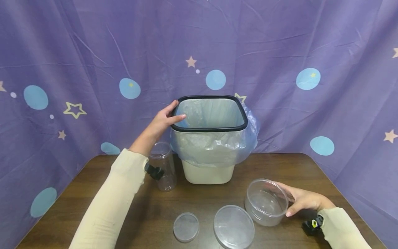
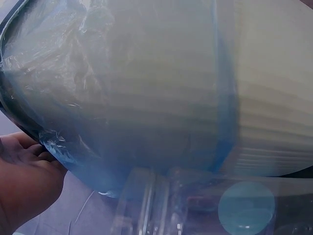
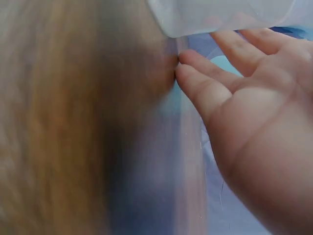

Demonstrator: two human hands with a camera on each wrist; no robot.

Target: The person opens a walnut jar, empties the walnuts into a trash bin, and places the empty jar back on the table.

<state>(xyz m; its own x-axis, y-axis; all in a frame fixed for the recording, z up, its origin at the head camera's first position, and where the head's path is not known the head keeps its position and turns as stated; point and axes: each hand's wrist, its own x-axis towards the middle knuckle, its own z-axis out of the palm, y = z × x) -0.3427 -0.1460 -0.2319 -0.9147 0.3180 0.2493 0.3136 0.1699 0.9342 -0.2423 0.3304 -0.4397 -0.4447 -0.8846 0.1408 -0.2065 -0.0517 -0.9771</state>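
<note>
A pale waste bin (image 1: pixel 206 174) with a black rim stands at the back of the table, lined with a translucent blue bag (image 1: pixel 214 148). My left hand (image 1: pixel 161 121) grips the rim at its left corner, with the thumb reaching over the inner side. In the left wrist view, the fingers of that hand lie curled beside the bag's edge. At the right, a wide clear plastic tub (image 1: pixel 266 207) without a lid is held by my right hand (image 1: pixel 303 200). The thumb rests at its near side and the other fingers go behind it.
A tall clear plastic jar (image 1: pixel 166 173) stands left of the bin, partly behind the left forearm. Two round clear lids lie at the front: a small lid (image 1: pixel 186 227) and a larger lid (image 1: pixel 234 227) close beside the tub. A purple patterned cloth (image 1: pixel 264 45) hangs behind the table.
</note>
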